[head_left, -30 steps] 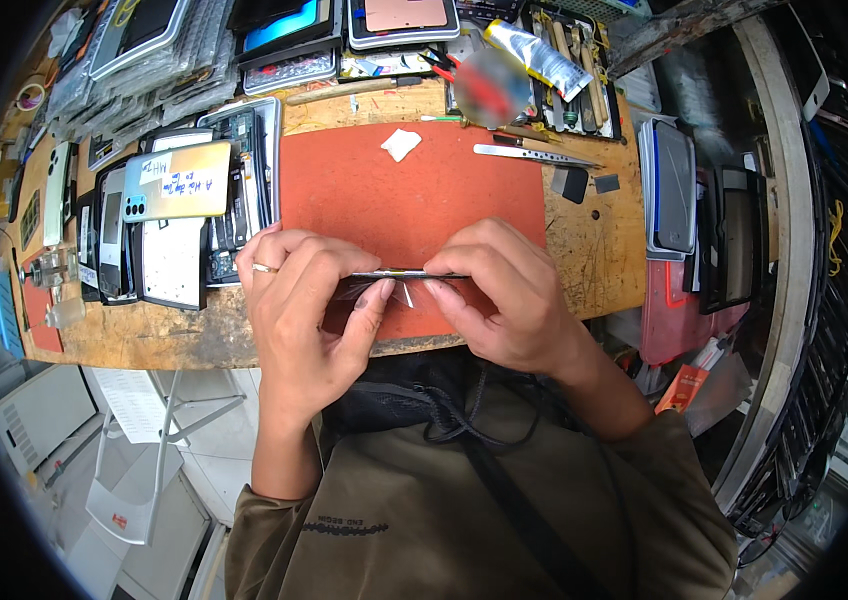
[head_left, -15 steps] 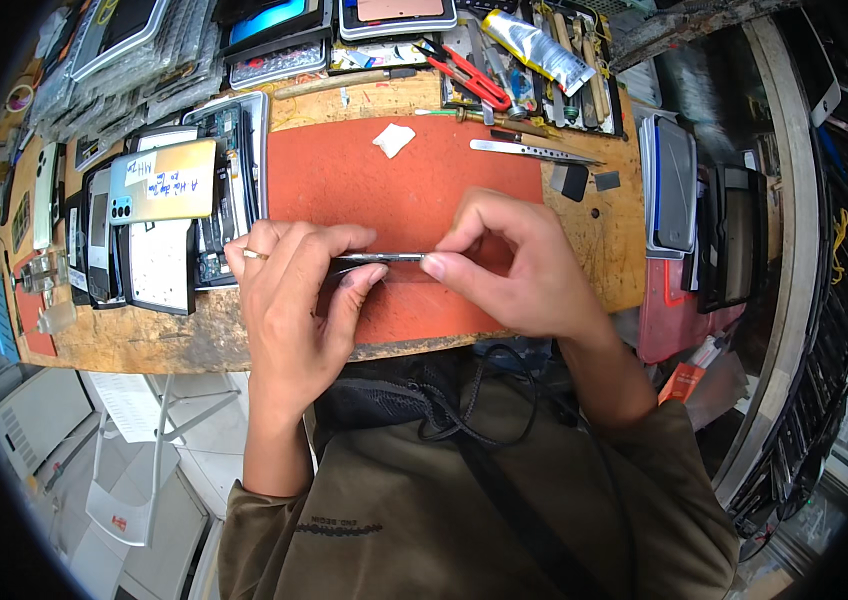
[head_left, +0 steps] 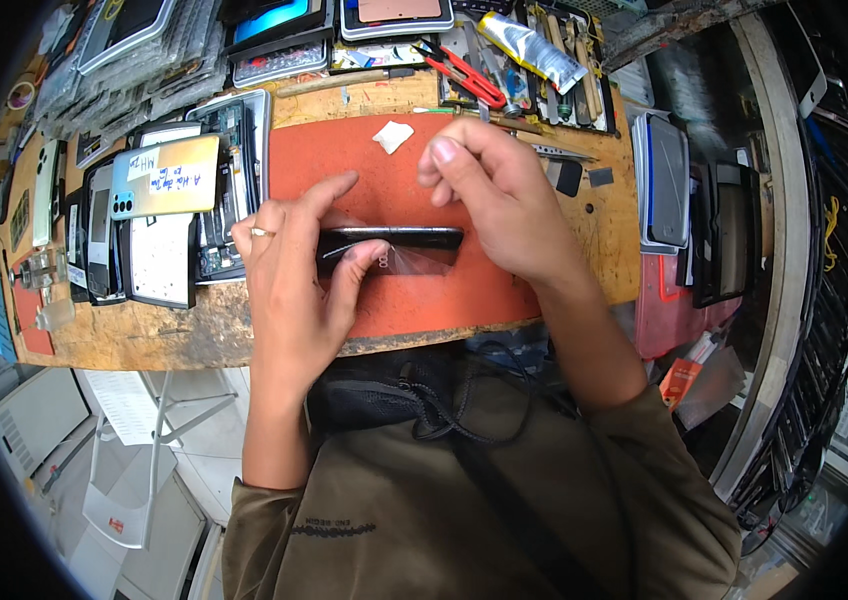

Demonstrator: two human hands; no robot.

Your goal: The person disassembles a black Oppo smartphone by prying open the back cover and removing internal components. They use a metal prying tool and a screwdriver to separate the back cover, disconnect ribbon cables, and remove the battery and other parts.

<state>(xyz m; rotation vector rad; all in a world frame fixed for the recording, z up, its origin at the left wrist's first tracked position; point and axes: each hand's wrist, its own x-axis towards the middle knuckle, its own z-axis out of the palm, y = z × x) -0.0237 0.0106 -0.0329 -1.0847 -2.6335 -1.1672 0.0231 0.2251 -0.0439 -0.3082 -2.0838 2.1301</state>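
My left hand (head_left: 289,270) holds a thin dark phone (head_left: 439,238) nearly edge-on, thumb on its near side, index finger raised above it. A clear film (head_left: 419,263) hangs loose from the phone's near side under that thumb; how much of it still sticks cannot be seen. To the right and farther back, my right hand (head_left: 494,195) is lifted clear of the phone. Its fingers are curled, thumb against the index finger, and anything pinched there is too small to tell. Beneath lies an orange-red mat (head_left: 324,145) with a torn white scrap (head_left: 393,136) on it.
Steel tweezers (head_left: 562,152) lie partly behind my right hand. Red-handled cutters (head_left: 464,78), a silver-yellow tube (head_left: 534,52) and several tools sit at the back. Opened phones and a gold-backed phone (head_left: 179,178) are piled at left. More devices (head_left: 662,180) stand at right.
My right hand has let go of the phone's right end and moved up and away. The phone has tilted, showing more of its side, and the clear film now hangs loose in view.
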